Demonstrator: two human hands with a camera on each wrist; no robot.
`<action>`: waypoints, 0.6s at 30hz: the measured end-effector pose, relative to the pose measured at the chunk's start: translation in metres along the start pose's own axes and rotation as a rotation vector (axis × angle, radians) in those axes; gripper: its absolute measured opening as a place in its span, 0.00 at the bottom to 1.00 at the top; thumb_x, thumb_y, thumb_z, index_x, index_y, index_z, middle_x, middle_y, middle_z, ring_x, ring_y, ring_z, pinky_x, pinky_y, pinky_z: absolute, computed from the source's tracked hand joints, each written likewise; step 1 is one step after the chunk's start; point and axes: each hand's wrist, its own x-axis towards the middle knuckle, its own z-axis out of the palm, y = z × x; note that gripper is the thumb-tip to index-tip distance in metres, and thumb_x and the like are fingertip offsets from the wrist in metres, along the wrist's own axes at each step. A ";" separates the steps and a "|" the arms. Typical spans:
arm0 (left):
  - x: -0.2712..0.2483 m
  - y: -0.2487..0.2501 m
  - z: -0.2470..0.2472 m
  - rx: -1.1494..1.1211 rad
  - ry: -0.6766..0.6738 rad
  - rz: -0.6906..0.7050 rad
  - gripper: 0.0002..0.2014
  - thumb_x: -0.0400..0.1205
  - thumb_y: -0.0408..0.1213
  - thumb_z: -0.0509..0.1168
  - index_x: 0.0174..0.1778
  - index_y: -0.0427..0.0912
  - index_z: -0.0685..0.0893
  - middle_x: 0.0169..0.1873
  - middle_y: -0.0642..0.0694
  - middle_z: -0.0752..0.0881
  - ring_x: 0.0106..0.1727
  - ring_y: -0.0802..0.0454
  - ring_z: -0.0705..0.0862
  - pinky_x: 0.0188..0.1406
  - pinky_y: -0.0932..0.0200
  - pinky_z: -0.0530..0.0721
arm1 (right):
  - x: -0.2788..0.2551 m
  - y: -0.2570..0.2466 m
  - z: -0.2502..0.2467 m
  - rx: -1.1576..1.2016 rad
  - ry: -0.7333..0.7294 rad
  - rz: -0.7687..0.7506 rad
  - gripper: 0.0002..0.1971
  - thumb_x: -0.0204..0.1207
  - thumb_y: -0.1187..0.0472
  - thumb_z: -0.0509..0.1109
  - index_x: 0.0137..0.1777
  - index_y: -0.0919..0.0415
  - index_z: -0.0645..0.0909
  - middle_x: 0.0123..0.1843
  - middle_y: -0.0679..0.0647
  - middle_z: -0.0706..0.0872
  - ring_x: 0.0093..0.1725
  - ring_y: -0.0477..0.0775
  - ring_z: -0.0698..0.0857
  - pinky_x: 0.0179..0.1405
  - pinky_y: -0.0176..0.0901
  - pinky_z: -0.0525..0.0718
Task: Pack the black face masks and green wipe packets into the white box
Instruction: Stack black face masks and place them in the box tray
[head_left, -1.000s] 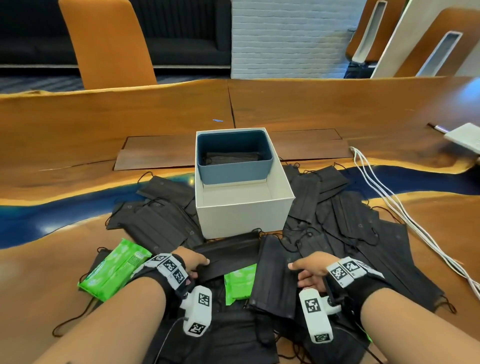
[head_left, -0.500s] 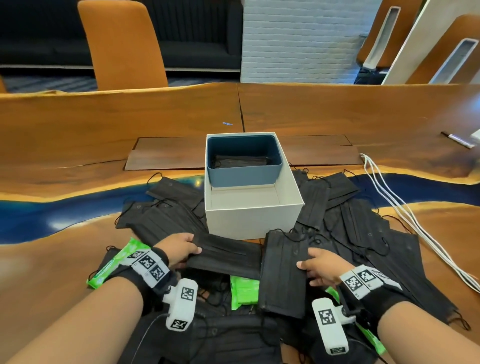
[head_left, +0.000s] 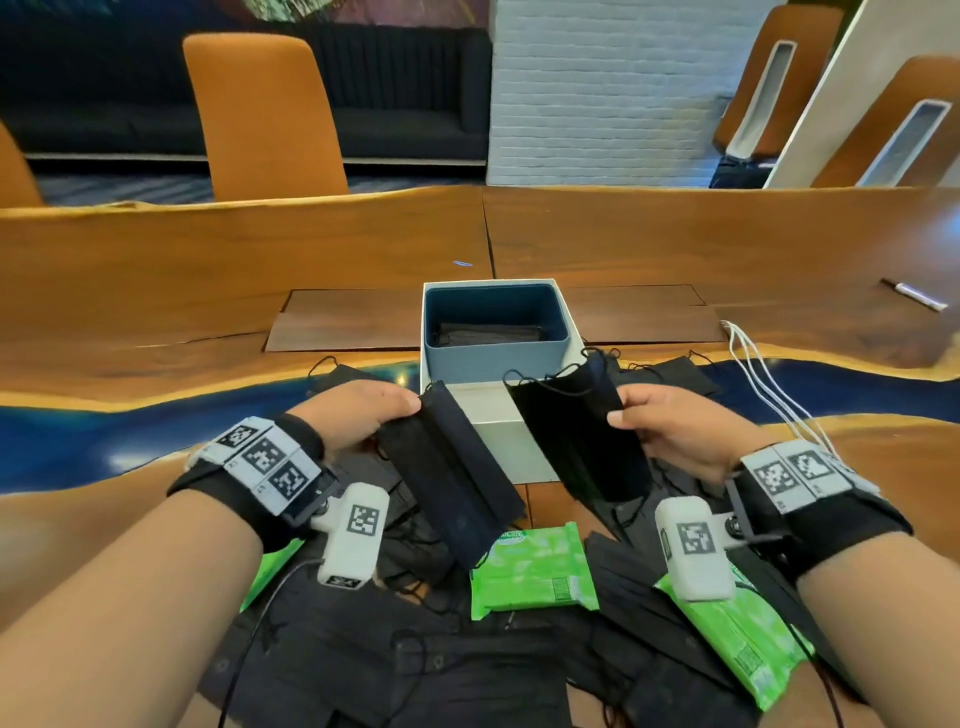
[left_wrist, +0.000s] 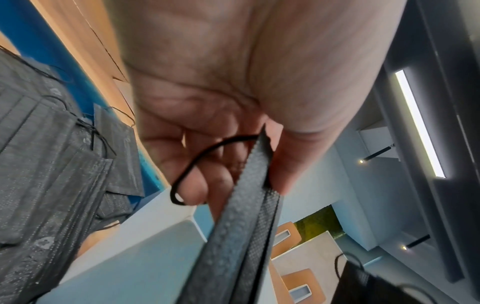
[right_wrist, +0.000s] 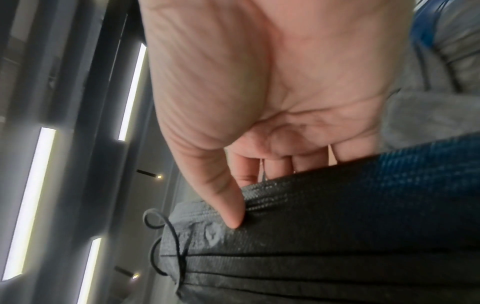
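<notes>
The left hand (head_left: 358, 415) pinches one end of a black mask (head_left: 452, 478) between thumb and fingers; the mask hangs slanting down toward a green packet (head_left: 532, 571) lying on the mask pile (head_left: 415, 665). In the left wrist view the mask's edge runs between thumb and fingertips (left_wrist: 197, 191), an ear loop curling over them. The right hand (head_left: 680, 431) grips a second mask (head_left: 576, 436) by its side edge, thumb pressed on the pleats, fingers behind; it is lifted in front of the box's near right corner. The white box (head_left: 493, 431) stands on the tabletop (head_left: 208, 270) just beyond both hands, holding a blue tray (head_left: 493, 358) with a mask inside (head_left: 488, 332). Another packet (head_left: 737, 639) lies under the right wrist, and a third shows under the left wrist (head_left: 270, 566). White cables (head_left: 769, 384) trail at right
</notes>
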 end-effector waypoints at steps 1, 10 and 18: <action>-0.002 0.003 0.000 -0.024 -0.012 -0.007 0.10 0.84 0.36 0.61 0.51 0.37 0.86 0.48 0.36 0.85 0.49 0.42 0.82 0.55 0.46 0.80 | -0.001 -0.008 0.003 0.027 -0.028 -0.016 0.05 0.80 0.73 0.60 0.48 0.69 0.78 0.40 0.55 0.88 0.41 0.50 0.87 0.45 0.42 0.85; -0.011 0.017 -0.001 0.033 -0.043 0.009 0.11 0.84 0.38 0.62 0.39 0.44 0.87 0.42 0.42 0.88 0.47 0.46 0.85 0.53 0.52 0.82 | 0.000 -0.044 0.034 0.185 -0.290 -0.046 0.22 0.69 0.68 0.62 0.64 0.75 0.76 0.57 0.64 0.86 0.55 0.57 0.87 0.61 0.49 0.84; -0.019 0.023 0.002 -0.170 -0.105 0.016 0.11 0.85 0.31 0.55 0.44 0.38 0.83 0.43 0.37 0.83 0.44 0.48 0.82 0.42 0.59 0.84 | 0.020 -0.034 0.050 0.205 -0.189 -0.011 0.17 0.80 0.71 0.59 0.66 0.80 0.73 0.65 0.71 0.81 0.65 0.63 0.81 0.69 0.53 0.77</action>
